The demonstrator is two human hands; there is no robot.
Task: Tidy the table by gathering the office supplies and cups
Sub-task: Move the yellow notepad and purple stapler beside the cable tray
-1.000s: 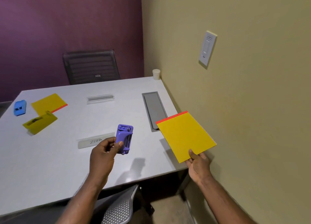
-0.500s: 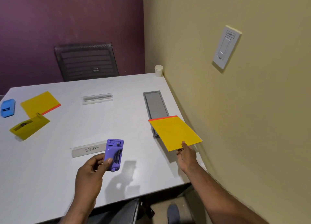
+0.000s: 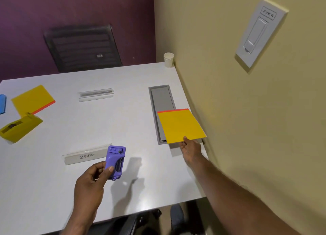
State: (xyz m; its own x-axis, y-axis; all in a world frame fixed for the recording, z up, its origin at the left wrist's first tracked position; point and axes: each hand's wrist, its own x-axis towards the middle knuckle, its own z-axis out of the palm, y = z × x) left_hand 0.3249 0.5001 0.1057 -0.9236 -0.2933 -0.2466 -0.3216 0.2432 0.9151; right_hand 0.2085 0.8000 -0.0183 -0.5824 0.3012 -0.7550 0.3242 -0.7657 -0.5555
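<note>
Counter (image 3: 88,129): pale grey, with a darker grey inset panel (image 3: 161,100). Stapler (image 3: 115,161): purple. Held pad (image 3: 180,127): yellow with an orange-red top strip. Second pad (image 3: 32,100): same yellow, same orange-red strip. Tape dispenser (image 3: 20,129): olive yellow. Cup (image 3: 168,59): white. Object at left edge (image 3: 2,103): blue. Chair (image 3: 82,47): black mesh. Walls: purple and tan.

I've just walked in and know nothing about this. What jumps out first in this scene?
Two bare hands over a white table: the right hand pinches a bright yellow pad above a grey hatch near the wall, while the left hand grips a purple stapler-like tool in front of a name plate reading ZEBRA. Far left lie another yellow pad and a yellow tape dispenser; a paper cup stands in the far corner.
</note>
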